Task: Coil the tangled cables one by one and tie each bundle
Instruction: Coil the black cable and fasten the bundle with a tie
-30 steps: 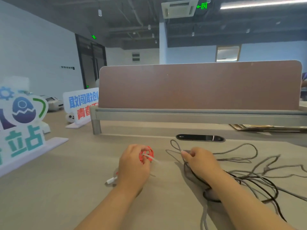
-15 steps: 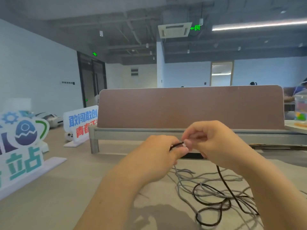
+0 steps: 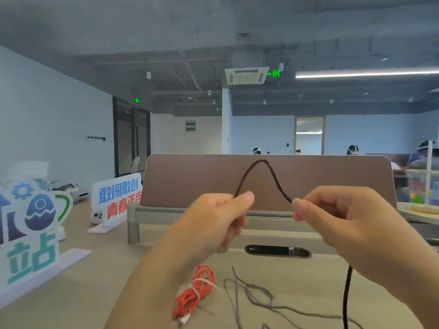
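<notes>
Nearest on desk [image 3: 71, 293]: red cable bundle [image 3: 193, 293] tied with a white tie, gray cable [image 3: 251, 295] loose beside it. Above, left hand [image 3: 213, 224] and right hand [image 3: 342, 224] each pinch the black cable [image 3: 263, 173], arching up between them; its tail drops below right hand. Behind: cable grommet [image 3: 276, 251], brown partition [image 3: 190, 179].

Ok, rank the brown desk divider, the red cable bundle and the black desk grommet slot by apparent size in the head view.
1. brown desk divider, by far the largest.
2. red cable bundle.
3. black desk grommet slot, roughly similar in extent to the bundle; it lies farther away, so that ranking is unsure.
</notes>
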Demonstrator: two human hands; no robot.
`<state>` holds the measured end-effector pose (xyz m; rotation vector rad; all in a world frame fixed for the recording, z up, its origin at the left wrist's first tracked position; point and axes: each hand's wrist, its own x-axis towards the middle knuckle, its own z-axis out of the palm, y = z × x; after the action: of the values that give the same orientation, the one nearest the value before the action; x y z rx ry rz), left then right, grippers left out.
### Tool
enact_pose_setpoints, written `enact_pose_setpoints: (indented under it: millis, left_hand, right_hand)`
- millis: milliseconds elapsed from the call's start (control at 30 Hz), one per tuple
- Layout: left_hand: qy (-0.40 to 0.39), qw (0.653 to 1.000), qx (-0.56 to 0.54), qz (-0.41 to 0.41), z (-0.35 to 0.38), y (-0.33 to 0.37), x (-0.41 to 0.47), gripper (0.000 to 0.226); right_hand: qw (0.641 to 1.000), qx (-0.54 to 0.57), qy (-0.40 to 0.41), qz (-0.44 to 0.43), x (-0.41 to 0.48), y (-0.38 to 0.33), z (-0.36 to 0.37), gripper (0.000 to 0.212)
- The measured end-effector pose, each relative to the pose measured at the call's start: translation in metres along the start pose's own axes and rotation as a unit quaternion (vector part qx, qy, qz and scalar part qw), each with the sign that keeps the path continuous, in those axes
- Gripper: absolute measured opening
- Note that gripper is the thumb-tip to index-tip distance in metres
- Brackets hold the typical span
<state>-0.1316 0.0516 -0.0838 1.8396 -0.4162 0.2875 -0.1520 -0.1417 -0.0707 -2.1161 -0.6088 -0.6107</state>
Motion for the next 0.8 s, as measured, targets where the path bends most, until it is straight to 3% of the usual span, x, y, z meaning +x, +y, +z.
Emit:
enact_pose_setpoints:
  millis: [67,133,233,367,433,500,533,600,667,700,733,800]
  left_hand:
    - [-0.117,0.99,0.076,0.002,0.013,0.006,-0.009,0.062]
    - [-0.131,0.986,0.097,0.032,0.022,0.007,-0.009,0.068]
    - [-0.006,0.999,0.033,-0.009,0.027,0.007,-0.002,0.077]
    - [0.091,0.995,0.044,0.004,0.034,0.001,0.007,0.053]
    - [0.157,0.985,0.058,0.026,0.032,0.001,0.008,0.053]
    - [0.25,0.966,0.057,0.041,0.023,0.004,0.01,0.054]
    - [0.286,0.957,-0.009,0.044,0.016,0.003,0.012,0.051]
    - [0.286,0.917,-0.273,0.049,-0.006,0.002,0.014,0.044]
    - [0.245,0.814,-0.521,0.078,-0.032,-0.006,0.01,0.038]
    - [0.222,0.779,-0.581,0.084,-0.042,-0.01,0.009,0.036]
    - [0.2,0.773,-0.597,0.082,-0.049,-0.014,0.008,0.036]
    - [0.179,0.816,-0.546,0.065,-0.05,-0.019,0.008,0.033]
  right_hand:
    - [0.999,-0.035,0.0,-0.034,-0.001,-0.007,0.012,0.032]
    - [0.998,-0.051,0.009,-0.048,-0.001,-0.009,0.021,0.033]
    - [0.996,-0.068,0.034,-0.056,-0.001,-0.008,0.024,0.035]
    - [0.992,-0.109,0.0,-0.069,-0.002,-0.001,0.032,0.027]
    - [0.998,-0.032,-0.055,-0.008,0.003,0.003,0.034,0.022]
    - [0.979,0.088,-0.156,0.101,0.004,0.01,0.026,0.022]
    - [0.959,0.114,-0.221,0.137,0.002,0.015,0.02,0.022]
    - [0.93,0.095,-0.321,0.153,-0.002,0.028,0.006,0.02]
    - [0.931,0.089,-0.318,0.153,-0.003,0.038,-0.003,0.025]
    - [0.943,0.099,-0.274,0.159,-0.001,0.044,-0.006,0.031]
    - [0.956,0.106,-0.228,0.153,0.002,0.048,-0.007,0.036]
    - [0.973,0.118,-0.161,0.117,0.006,0.049,-0.004,0.038]
